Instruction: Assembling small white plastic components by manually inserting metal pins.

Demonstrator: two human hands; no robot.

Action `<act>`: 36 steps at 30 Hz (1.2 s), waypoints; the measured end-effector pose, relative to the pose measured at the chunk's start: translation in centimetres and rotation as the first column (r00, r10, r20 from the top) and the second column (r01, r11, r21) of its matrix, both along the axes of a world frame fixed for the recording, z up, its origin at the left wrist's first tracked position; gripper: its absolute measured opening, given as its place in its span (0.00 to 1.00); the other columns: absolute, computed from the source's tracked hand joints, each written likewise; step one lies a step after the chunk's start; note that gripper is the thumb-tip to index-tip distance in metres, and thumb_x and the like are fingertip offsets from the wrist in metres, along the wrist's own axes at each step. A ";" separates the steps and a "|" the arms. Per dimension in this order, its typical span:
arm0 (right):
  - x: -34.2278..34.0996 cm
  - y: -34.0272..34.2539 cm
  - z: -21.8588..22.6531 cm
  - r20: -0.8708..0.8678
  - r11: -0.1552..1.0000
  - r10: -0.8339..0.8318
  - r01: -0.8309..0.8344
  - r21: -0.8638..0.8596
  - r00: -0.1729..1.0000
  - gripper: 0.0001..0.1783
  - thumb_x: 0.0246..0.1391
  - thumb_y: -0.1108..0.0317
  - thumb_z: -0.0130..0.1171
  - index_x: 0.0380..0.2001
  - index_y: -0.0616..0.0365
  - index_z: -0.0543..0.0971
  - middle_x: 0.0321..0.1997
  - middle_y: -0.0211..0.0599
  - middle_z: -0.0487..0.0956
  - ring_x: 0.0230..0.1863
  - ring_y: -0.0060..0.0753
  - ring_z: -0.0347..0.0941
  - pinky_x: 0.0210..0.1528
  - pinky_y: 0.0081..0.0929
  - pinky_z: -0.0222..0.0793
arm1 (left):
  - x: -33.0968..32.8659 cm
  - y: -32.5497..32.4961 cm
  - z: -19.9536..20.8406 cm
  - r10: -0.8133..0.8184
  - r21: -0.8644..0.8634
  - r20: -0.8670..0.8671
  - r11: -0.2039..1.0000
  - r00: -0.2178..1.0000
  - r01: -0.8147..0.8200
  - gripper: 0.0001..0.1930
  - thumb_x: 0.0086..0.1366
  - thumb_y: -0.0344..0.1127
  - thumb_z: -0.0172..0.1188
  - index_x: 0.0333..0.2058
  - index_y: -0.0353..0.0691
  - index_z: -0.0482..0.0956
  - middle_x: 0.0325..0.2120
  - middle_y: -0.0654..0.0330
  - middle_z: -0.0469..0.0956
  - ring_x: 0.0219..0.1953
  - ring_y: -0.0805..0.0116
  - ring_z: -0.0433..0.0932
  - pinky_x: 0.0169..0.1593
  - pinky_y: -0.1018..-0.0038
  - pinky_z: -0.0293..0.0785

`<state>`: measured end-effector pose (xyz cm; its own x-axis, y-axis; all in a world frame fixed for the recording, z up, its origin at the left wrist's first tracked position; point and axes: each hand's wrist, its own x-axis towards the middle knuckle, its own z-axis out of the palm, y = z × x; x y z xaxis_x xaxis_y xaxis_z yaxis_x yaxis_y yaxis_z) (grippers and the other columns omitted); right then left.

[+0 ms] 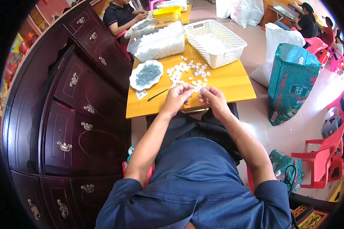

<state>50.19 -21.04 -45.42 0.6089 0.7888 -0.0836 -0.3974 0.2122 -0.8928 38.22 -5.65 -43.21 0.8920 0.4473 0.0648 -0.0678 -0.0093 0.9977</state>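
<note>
Both hands come together over the near edge of a yellow table point(233, 82). My left hand point(178, 98) is closed, thumb and fingers pinched; what sits between them is too small to make out. My right hand point(215, 100) is pinched too, on something tiny at its fingertips that I cannot name. Just beyond the fingers, small round white plastic pieces point(177, 72) lie scattered. A white scalloped plate point(133, 81) left of them bears a heap of small grey-blue pieces point(148, 74). A thin dark stick-like tool point(157, 95) lies near my left hand.
Behind the loose pieces stand a clear bin point(132, 49) full of white pieces and a white perforated basket point(227, 60). Dark wooden drawers point(84, 103) line the left. Rightward are a teal sack point(292, 86) and a red chair point(323, 152). Another person point(116, 19) sits beyond the table.
</note>
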 end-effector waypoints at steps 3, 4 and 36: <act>-0.1 0.1 -0.2 0.013 1.000 0.026 -0.026 -0.010 1.000 0.08 0.65 0.64 0.57 0.39 0.56 0.77 0.33 0.30 0.81 0.30 0.19 0.76 0.34 0.17 0.72 | -0.5 0.0 -0.8 -0.015 0.004 0.034 1.000 0.999 0.015 0.09 0.66 0.27 0.60 0.44 0.34 0.79 0.27 0.68 0.76 0.25 0.83 0.71 0.29 0.84 0.70; -0.2 0.1 -0.3 0.029 0.999 0.037 -0.037 -0.016 0.999 0.08 0.65 0.64 0.57 0.39 0.56 0.77 0.33 0.30 0.81 0.30 0.19 0.76 0.34 0.17 0.72 | -0.6 0.2 -1.0 -0.018 0.030 0.043 0.999 0.999 0.017 0.10 0.67 0.28 0.61 0.46 0.35 0.79 0.29 0.69 0.77 0.27 0.84 0.72 0.31 0.84 0.71; -0.7 0.3 -0.6 0.241 0.993 0.119 -0.112 -0.041 0.963 0.06 0.64 0.70 0.57 0.39 0.61 0.78 0.32 0.29 0.82 0.31 0.17 0.74 0.36 0.17 0.70 | -0.9 0.8 -1.8 -0.075 0.263 0.060 0.963 0.995 0.056 0.11 0.66 0.25 0.62 0.47 0.35 0.80 0.36 0.67 0.81 0.34 0.84 0.76 0.40 0.84 0.74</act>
<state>49.51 -20.71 -45.99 0.5184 0.8545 0.0336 -0.1887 0.1527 -0.9701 37.30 -4.89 -45.05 0.9082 0.3475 0.2333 -0.1450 -0.2619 0.9542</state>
